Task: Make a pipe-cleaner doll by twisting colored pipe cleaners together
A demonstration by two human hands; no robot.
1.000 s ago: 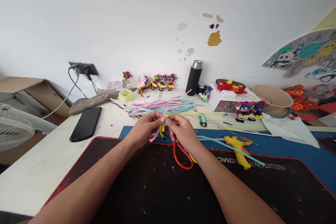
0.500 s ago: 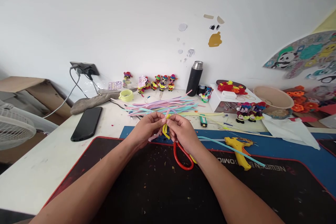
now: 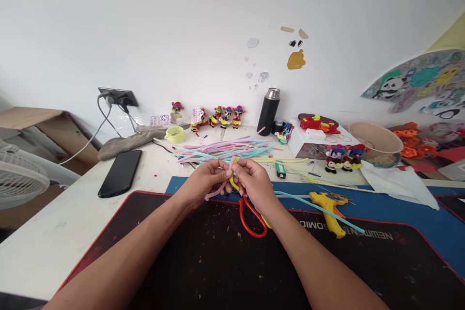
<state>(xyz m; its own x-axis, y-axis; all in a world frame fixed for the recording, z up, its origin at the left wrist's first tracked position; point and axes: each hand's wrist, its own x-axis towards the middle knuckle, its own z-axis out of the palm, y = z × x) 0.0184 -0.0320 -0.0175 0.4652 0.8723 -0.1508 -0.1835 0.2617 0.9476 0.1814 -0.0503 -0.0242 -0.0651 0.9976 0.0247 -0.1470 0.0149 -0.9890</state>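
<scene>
My left hand pinches a pale pink pipe cleaner, whose end trails down toward the mat. Touching it from the other side, my right hand has its thumb and fingers closed on a yellow pipe cleaner. The pink and yellow strips meet between my fingertips. Red-handled scissors hang or lie just below my right hand; their blades are hidden. Behind my hands a pile of pink, purple and light blue pipe cleaners lies on the white table.
A yellow glue gun lies on the right, crossed by a light blue pipe cleaner. A phone is at left. A black bottle, small figures and a white box stand at the back.
The pink strip now stands more upright between my fingertips, and the yellow piece has shifted slightly right. The view has tilted up a little.
</scene>
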